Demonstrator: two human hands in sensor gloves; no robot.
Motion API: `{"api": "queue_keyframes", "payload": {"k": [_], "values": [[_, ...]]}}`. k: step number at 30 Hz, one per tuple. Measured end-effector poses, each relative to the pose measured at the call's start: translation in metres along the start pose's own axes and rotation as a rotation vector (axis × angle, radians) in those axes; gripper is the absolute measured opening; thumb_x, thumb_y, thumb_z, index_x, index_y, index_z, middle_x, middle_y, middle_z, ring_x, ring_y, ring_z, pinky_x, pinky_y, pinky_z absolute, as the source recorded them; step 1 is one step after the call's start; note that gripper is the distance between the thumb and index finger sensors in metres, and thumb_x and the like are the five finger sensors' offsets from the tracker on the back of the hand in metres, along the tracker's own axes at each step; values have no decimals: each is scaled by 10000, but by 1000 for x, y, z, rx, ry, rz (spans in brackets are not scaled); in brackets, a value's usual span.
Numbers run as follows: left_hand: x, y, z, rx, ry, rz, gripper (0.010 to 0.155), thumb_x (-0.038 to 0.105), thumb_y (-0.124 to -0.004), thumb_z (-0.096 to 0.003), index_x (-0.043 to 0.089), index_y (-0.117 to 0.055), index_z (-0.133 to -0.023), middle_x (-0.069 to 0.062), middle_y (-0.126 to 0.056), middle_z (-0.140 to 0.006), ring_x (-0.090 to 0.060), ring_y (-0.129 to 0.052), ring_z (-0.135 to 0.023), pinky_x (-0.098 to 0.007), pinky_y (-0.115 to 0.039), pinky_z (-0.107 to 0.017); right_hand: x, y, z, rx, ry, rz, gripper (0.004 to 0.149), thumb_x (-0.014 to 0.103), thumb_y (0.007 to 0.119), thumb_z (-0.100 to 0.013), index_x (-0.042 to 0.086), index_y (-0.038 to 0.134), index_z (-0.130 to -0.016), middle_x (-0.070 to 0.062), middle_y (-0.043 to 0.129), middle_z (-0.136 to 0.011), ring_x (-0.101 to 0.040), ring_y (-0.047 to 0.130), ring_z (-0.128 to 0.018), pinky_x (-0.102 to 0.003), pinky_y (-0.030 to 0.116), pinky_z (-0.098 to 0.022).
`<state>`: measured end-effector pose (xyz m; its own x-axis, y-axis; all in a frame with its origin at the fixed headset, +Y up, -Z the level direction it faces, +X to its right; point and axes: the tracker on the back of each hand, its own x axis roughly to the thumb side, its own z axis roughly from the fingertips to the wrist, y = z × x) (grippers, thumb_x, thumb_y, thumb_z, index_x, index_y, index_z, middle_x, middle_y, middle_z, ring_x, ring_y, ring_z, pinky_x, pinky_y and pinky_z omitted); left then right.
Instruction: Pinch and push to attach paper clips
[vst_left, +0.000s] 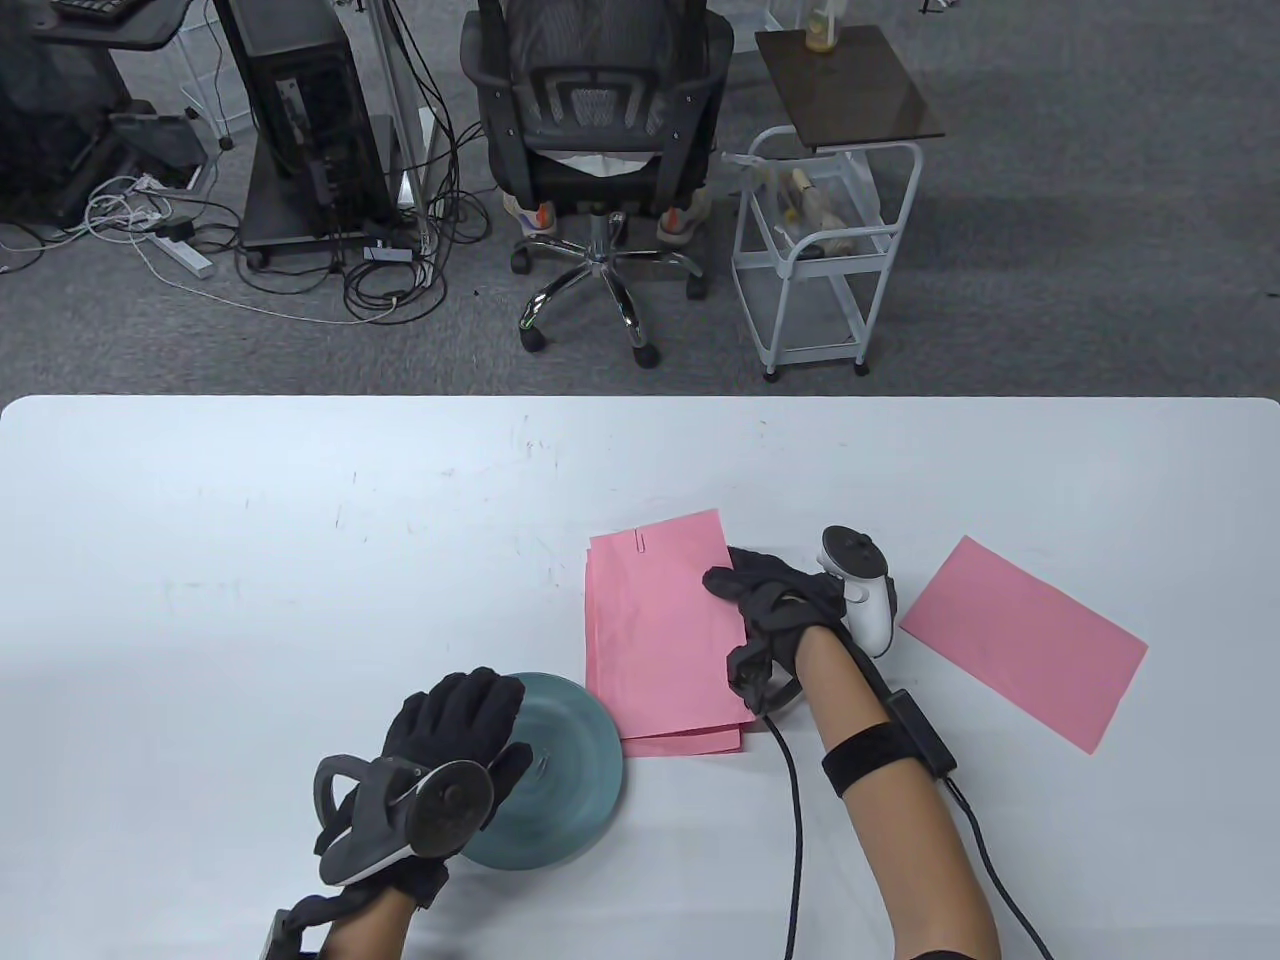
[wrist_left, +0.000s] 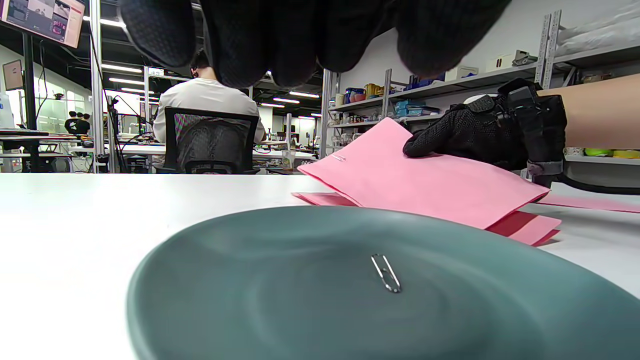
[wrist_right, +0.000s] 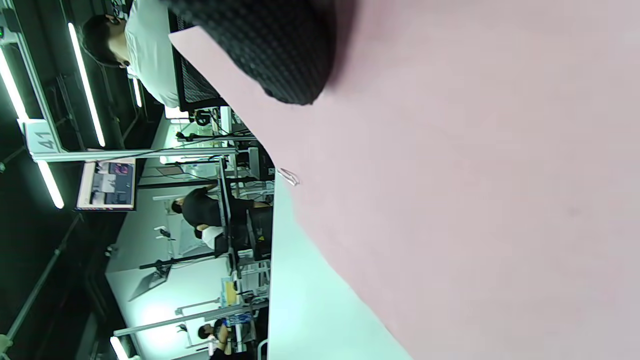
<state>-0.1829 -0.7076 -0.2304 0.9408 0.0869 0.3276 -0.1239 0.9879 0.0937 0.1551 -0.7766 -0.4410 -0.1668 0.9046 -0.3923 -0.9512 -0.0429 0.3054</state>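
At the lower left of the table view we see our left hand (vst_left: 455, 735) over the near rim of a grey-green plate (vst_left: 585, 800) that sits on the white bench (vst_left: 250, 560). Its fingers reach forward over the plate, fairly straight, and its grip holds nothing that we can see. In the left wrist view one loose paper clip (wrist_left: 385, 273) lies flat near the middle of the plate, below the dark fingertips (wrist_left: 250, 45) that hang in from the top edge of that view, apart from the clip.

Just right of the plate, at the centre of the table view, lies a stack of pink paper (vst_left: 660, 630). A second paper clip (vst_left: 639, 541) is already on its far edge, near the far left corner. In the left wrist view the top sheets are lifted on the right side, with lower sheets flat on the bench beneath them.

Our right hand (vst_left: 775, 610) is at the right edge of this stack. Its fingers are curled at that edge, the thumb lies on top of the upper sheet, and the grip seems to pinch the lifted sheets, though we cannot see the underside. The right wrist view is turned on its side; there a gloved fingertip (wrist_right: 280, 55) presses on the pink surface.

Further right in the table view, well apart from the stack, a single pink sheet (vst_left: 1025, 640) lies at an angle on the bench.
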Motion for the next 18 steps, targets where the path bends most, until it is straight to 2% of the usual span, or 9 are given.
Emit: {"api": "queue_keyframes", "payload": {"k": [7,12,18], "values": [[1,0,0,-6,-4,-5,634,484,-736,-593,205,-600,-1146,-119,-673,-1163,-386,-698,-1061,-622,-609,-763,-6,3,-3,-34,29,30,458,194,762,-611,27,701,-1033,-279,834,-906,-392,926,-724,-435,831,-498],[1,0,-1,-9,-3,-4,634,483,-736,-593,205,-600,-1147,-120,-675,-1162,-387,-701,-1059,-622,-611,-762,-1,0,1,-61,2,122,516,254,781,-612,26,659,-1058,-282,796,-939,-426,882,-755,-459,790,-537],[1,0,0,-11,-1,-8,634,484,-736,-593,205,-601,-1146,-120,-679,-1159,-385,-708,-1055,-619,-615,-761,10,7,10,-110,-48,327,527,281,784,-606,29,666,-1054,-272,805,-937,-423,892,-751,-466,788,-534]]}}
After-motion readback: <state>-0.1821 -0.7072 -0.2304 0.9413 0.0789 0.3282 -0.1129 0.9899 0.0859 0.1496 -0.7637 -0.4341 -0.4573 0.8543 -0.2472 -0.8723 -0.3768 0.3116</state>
